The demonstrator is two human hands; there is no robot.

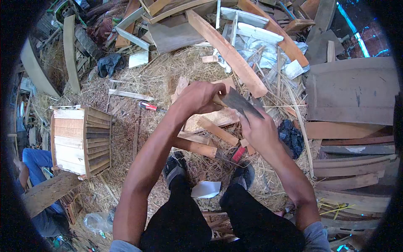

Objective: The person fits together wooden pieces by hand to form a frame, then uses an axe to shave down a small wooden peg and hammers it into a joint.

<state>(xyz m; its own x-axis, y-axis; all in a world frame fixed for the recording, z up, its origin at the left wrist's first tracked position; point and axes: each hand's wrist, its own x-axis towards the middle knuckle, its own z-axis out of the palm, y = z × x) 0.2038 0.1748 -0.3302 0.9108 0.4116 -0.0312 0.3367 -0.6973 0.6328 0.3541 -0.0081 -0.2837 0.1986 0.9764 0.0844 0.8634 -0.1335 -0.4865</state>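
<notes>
Both of my hands are raised in front of me at the middle of the view. My left hand has its fingers curled round the end of a small light wooden piece. A dark, flat, pointed blade-like piece lies between the hands, and the fingers of my right hand close on its right part. Below them are short wood blocks and a thicker wood piece on the straw. Near my right shoe lies a tool with a red part.
A slatted wooden crate stands at the left, beside another person's blue-clad leg. A red-handled tool lies on the straw. Long planks lie ahead; boards are stacked at right. A white piece sits between my feet.
</notes>
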